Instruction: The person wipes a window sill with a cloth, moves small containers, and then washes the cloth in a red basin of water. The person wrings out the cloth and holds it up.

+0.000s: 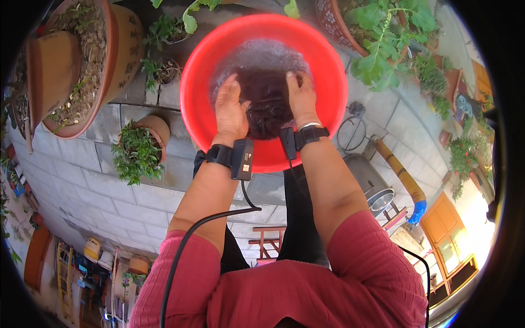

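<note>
A wet dark cloth (268, 102) hangs between my hands over a red plastic basin (330, 90). My left hand (229, 108) grips the cloth's left side, its thumb uppermost. At the opposite side, my right hand (302, 98) pinches the fabric near its upper corner. Foamy water (266, 49) shows in the basin beyond the cloth, whose lower part lies bunched in folds towards me. Each wrist wears a black strapped device, and a cable runs from each.
Large clay planters (110, 74) stand at left, with a small potted plant (139, 149) closer in. A leafy plant (381, 37) grows in a pot at upper right. Right of my arm are a metal cylinder (365, 180) and a taped pipe (400, 176). A wooden stool (268, 242) is below.
</note>
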`<action>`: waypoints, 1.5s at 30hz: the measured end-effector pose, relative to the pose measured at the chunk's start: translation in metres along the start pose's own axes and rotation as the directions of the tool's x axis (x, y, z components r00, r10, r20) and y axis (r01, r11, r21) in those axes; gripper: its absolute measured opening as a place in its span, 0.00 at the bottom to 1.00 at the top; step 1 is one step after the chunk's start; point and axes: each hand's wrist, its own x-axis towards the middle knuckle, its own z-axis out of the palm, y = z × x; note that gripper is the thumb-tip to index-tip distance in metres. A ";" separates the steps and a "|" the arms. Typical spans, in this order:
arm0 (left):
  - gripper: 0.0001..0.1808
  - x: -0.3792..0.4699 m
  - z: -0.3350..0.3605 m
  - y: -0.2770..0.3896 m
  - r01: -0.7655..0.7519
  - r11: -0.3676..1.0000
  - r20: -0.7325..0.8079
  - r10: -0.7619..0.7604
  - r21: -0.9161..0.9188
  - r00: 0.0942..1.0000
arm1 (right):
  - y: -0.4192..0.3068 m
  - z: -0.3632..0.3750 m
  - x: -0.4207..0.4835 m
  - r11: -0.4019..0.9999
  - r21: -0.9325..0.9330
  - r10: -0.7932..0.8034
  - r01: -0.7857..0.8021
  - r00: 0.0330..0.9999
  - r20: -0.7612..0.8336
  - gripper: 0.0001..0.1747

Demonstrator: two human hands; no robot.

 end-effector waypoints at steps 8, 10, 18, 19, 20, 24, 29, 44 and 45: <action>0.39 0.005 -0.007 -0.004 0.057 0.998 -0.033 -0.056 0.032 0.998 | -0.003 -0.002 -0.021 0.932 0.353 -0.028 -0.085 0.952 0.306 0.23; 0.42 0.005 -0.007 -0.005 0.117 0.990 0.073 -0.111 -0.079 0.991 | -0.020 -0.004 -0.044 0.930 0.351 -0.253 0.110 0.884 0.394 0.18; 0.24 -0.029 0.012 -0.013 0.223 0.972 -0.138 -0.231 -0.073 0.963 | -0.042 0.008 -0.055 0.945 0.119 -0.325 0.306 0.920 0.220 0.16; 0.23 -0.032 0.016 -0.012 0.203 0.979 -0.102 -0.204 -0.019 0.974 | -0.037 0.010 -0.038 0.973 0.025 -0.231 0.231 0.947 0.223 0.16; 0.23 -0.031 0.018 -0.010 0.139 0.990 -0.056 -0.138 0.017 0.989 | -0.032 0.009 -0.025 0.963 0.012 -0.266 0.268 0.947 0.178 0.16; 0.25 -0.017 0.011 0.004 0.004 0.997 0.041 -0.001 -0.079 0.999 | -0.004 -0.011 0.000 0.999 0.033 0.005 -0.004 1.000 -0.030 0.23; 0.34 -0.012 -0.022 -0.005 -0.072 0.976 0.040 0.065 0.204 0.997 | 0.022 -0.027 -0.013 0.955 -0.262 -0.017 0.141 0.904 0.427 0.26; 0.20 -0.069 -0.002 -0.011 -0.049 0.917 0.403 -0.126 0.396 0.906 | -0.085 -0.108 -0.070 0.722 0.555 0.234 -0.412 0.901 0.365 0.21; 0.18 -0.058 0.000 -0.015 -0.104 0.891 0.335 -0.057 0.443 0.940 | -0.077 -0.107 -0.068 0.813 0.438 0.277 -0.384 0.917 0.289 0.22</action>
